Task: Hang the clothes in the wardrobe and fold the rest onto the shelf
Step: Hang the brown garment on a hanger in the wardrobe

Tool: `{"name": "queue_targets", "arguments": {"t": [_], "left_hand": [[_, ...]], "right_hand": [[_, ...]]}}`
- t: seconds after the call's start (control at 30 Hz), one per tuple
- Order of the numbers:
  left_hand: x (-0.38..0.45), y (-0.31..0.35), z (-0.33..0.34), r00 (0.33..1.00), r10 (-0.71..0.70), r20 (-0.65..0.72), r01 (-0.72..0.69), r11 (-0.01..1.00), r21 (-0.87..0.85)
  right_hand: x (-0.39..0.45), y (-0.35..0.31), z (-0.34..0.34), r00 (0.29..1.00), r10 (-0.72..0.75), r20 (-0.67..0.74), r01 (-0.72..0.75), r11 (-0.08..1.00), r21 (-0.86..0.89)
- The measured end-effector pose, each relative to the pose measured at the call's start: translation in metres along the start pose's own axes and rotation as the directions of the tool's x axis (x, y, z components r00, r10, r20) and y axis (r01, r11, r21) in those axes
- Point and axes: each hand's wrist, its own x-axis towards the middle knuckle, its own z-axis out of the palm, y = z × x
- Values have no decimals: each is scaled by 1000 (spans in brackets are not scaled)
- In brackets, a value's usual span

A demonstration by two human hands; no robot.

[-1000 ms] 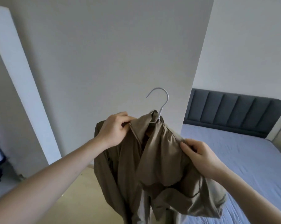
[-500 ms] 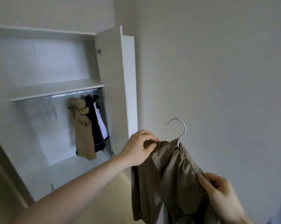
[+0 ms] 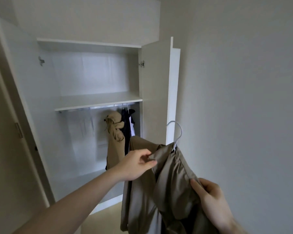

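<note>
A khaki garment point(image 3: 166, 188) hangs on a white hanger point(image 3: 177, 132) in front of me, the hook pointing up. My left hand point(image 3: 137, 163) pinches the garment's collar near the hanger's neck. My right hand point(image 3: 211, 201) grips its right shoulder lower down. Ahead, the open white wardrobe point(image 3: 157, 92) shows a metal rail point(image 3: 98, 108) under a bare shelf point(image 3: 98, 100). On the rail's right end hang a tan garment point(image 3: 115, 137) and a dark garment point(image 3: 128, 127).
The wardrobe's right door point(image 3: 171, 92) stands open just behind the hanger hook. Its left door point(image 3: 12, 92) is swung wide at the left. A plain wall point(image 3: 243, 98) fills the right side. Pale floor point(image 3: 103, 220) lies below.
My view has swung left from the bed to the open wardrobe, now closer and centred. Both hands kept hold of the khaki garment on its hanger and carried it toward the wardrobe.
</note>
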Motion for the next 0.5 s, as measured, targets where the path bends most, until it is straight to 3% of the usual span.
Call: {"name": "queue_targets", "arguments": {"t": [0.27, 0.5], "left_hand": [[66, -96, -68, 996, -13, -89, 20, 997, 76], [114, -162, -116, 969, -111, -222, 131, 989, 75]], "right_hand": [[113, -4, 118, 995, 8, 103, -6, 1000, -18], [196, -3, 182, 984, -10, 180, 9, 1000, 6]]}}
